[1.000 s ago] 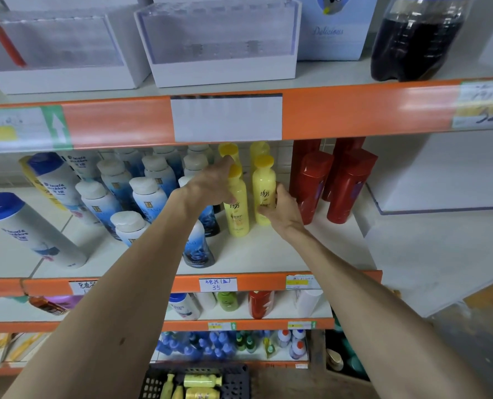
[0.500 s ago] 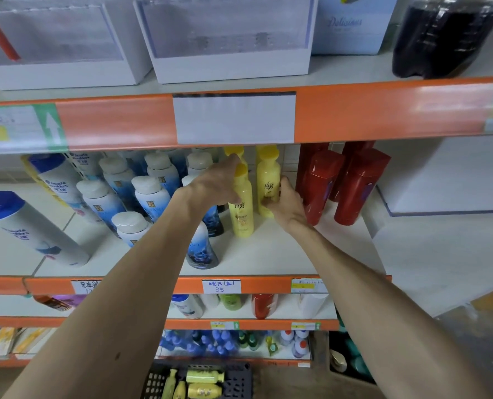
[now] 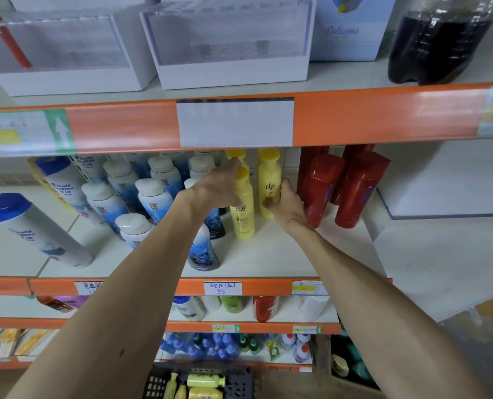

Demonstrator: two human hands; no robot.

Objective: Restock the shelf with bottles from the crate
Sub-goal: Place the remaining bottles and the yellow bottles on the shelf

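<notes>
Head view | left hand (image 3: 216,188) grips tall yellow plastic bottle (image 3: 243,218) | right hand (image 3: 286,207) grips yellow twin (image 3: 269,175) beside it | shelving step | next, likely: release, reach black plastic crate (image 3: 239,383) below

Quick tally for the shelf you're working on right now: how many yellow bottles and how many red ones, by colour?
Yellow bottles: 3 in view; the left hand grips one, the right hand grips another
Red bottles: 4, two in front and two behind
Total: 7
</notes>
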